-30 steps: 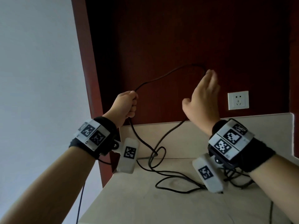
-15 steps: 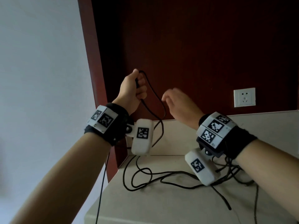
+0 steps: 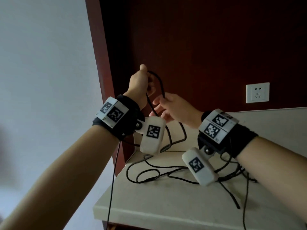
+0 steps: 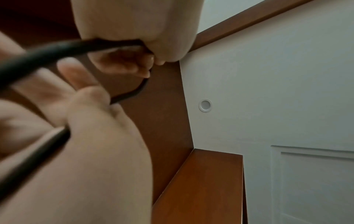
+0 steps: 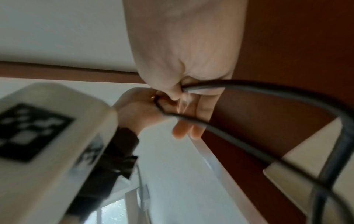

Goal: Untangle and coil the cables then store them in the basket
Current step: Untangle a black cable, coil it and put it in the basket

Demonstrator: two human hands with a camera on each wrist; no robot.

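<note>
A thin black cable (image 3: 160,83) arches in a short loop between my two hands, raised in front of the dark wood panel. My left hand (image 3: 141,83) is the higher one and grips one side of the loop in curled fingers (image 4: 130,63). Just below and to its right, my right hand (image 3: 172,108) pinches the other side between thumb and fingers (image 5: 184,91). From both hands the cable (image 5: 268,89) drops to the counter, where it lies in loose tangled loops (image 3: 149,173). No basket is in view.
The pale counter (image 3: 166,205) ends at a left edge, and one cable strand (image 3: 114,171) hangs over it. More tangled cable (image 3: 232,173) lies under my right wrist. A white wall socket (image 3: 257,92) sits on the red-brown panel (image 3: 199,47) at the right.
My left hand has risen with the cable. My right hand, open and raised a second ago, has come down and left and taken hold of the cable, shrinking the loop.
</note>
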